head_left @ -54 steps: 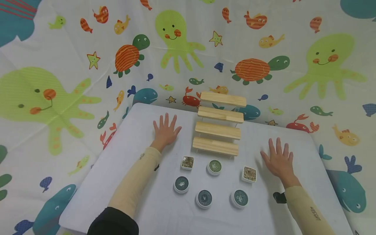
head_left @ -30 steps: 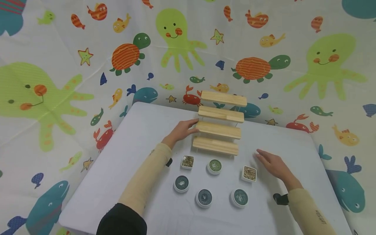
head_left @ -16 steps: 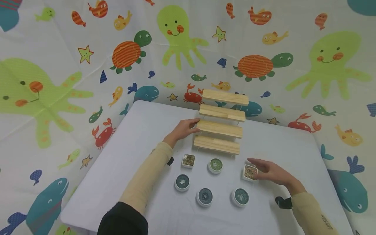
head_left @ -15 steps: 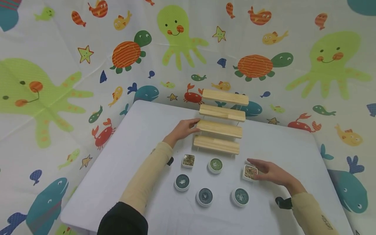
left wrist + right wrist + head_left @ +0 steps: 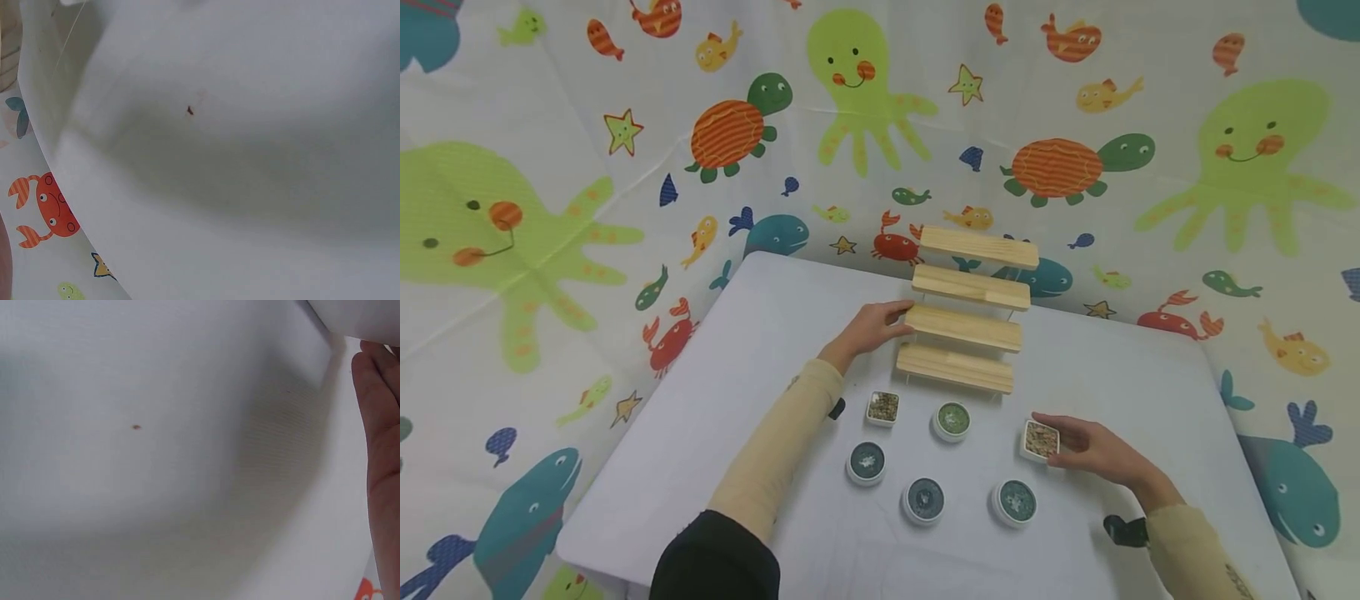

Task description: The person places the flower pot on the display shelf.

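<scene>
My left hand (image 5: 870, 328) grips the left end of a four-tier wooden rack (image 5: 964, 327), fingers on top at the second slat from the bottom and thumb lower. To the right, my right hand (image 5: 1099, 450) holds a small white square pot (image 5: 1041, 440) filled with tan granules, thumb at its near side and fingers behind. In the right wrist view the pot's white wall (image 5: 369, 317) shows at the upper right, with the fingers (image 5: 377, 394) right at it. A sliver of a slat (image 5: 9, 47) shows at the left wrist view's edge.
Before the rack stand another square pot (image 5: 882, 408), a round pot with a green top (image 5: 952, 421), and three round pots with dark tops, one at the left (image 5: 867, 462). A white table (image 5: 760, 317) carries everything. A sea-animal cloth (image 5: 880, 117) hangs behind.
From flat on the table, my left hand has moved right to the rack's end. My right hand has come left and down and taken hold of the square pot, which stays about in place.
</scene>
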{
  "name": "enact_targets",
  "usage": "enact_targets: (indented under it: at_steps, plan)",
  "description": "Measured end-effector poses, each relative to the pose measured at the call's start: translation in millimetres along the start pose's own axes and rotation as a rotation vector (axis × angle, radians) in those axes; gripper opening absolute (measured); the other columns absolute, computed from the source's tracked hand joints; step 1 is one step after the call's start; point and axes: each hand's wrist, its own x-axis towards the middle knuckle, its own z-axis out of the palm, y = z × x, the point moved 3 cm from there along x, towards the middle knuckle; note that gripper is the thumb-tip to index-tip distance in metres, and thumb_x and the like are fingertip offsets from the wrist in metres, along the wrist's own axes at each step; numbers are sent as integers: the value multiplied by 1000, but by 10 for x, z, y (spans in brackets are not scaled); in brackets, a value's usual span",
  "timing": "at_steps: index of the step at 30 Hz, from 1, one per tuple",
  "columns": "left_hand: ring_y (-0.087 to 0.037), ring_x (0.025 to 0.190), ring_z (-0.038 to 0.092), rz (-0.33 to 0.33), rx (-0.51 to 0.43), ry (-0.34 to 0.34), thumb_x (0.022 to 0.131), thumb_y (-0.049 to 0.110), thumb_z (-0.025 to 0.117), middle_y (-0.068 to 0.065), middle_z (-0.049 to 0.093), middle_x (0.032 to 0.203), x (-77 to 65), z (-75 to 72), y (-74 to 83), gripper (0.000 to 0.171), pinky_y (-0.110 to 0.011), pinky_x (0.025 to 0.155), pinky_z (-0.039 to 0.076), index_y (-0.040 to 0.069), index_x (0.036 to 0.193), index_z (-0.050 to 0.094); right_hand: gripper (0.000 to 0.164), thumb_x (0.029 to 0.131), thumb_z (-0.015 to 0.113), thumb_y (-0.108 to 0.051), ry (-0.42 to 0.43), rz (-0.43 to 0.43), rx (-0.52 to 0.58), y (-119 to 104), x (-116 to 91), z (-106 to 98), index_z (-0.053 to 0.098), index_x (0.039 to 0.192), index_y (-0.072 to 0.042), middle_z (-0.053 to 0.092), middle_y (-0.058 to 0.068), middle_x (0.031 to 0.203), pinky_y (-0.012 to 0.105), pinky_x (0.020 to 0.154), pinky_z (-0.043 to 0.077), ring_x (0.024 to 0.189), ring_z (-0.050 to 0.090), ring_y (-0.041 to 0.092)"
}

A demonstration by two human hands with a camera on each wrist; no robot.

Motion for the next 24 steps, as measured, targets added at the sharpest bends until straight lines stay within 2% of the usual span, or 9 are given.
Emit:
enact_targets:
  at_steps: [2, 4, 6, 8, 11, 14, 21, 24]
  plan:
    - [-23, 129, 52, -3, -2, -2, 93, 29, 68, -12, 48, 146, 2, -2, -5, 60, -27, 106, 45, 5, 144, 48, 65, 84, 77, -32, 28, -1, 7, 16, -12, 18, 52, 143, -20, 47, 6, 148, 44, 111, 38, 139, 40, 26]
    - [-23, 129, 52, -4, -4, -4, 93, 29, 68, -11, 48, 146, 5, 1, -11, 60, -27, 107, 44, 5, 144, 48, 65, 84, 78, -31, 54, -2, 37, 41, -25, 47, 52, 143, -19, 47, 7, 148, 31, 110, 40, 136, 43, 11]
    - [-22, 129, 52, -8, -2, -3, 93, 29, 68, -11, 48, 146, 4, 3, -16, 60, -26, 106, 44, 5, 144, 48, 66, 84, 78, -28, 81, -3, 97, 70, -39, 85, 51, 143, -16, 45, 10, 149, 18, 105, 41, 129, 44, -4]
    - [-22, 129, 52, -12, -1, 1, 93, 29, 68, -11, 48, 146, 0, 4, -18, 60, -25, 106, 44, 5, 144, 48, 67, 85, 78, -24, 106, -6, 161, 97, -51, 123, 49, 144, -13, 42, 14, 151, 11, 100, 39, 123, 43, -12]
    - [-22, 129, 52, -20, -3, 8, 93, 30, 68, -11, 48, 147, -1, 7, -17, 61, -25, 107, 44, 5, 144, 47, 67, 86, 77, -20, 141, -6, 229, 127, -70, 173, 47, 145, -11, 39, 18, 152, 10, 97, 42, 120, 45, -13]
    - [-22, 129, 52, -31, -12, 10, 92, 30, 69, -11, 47, 147, 1, 11, -21, 62, -25, 107, 44, 6, 145, 47, 65, 86, 77, -21, 179, -1, 237, 140, -74, 197, 49, 144, -11, 41, 18, 151, 12, 96, 44, 118, 47, -13]
    - [-22, 129, 52, -38, -25, 7, 92, 29, 70, -11, 48, 147, 6, 12, -27, 62, -24, 106, 45, 6, 145, 47, 64, 87, 76, -28, 220, 31, 174, 117, -50, 189, 50, 143, -11, 47, 16, 146, 12, 95, 46, 113, 50, -14]
    - [-22, 129, 52, -41, -30, 7, 92, 28, 70, -11, 48, 147, 10, 4, -22, 62, -24, 106, 44, 5, 144, 47, 65, 87, 75, -34, 251, 60, 113, 73, -40, 120, 50, 143, -12, 52, 15, 142, 12, 91, 48, 114, 56, -4]
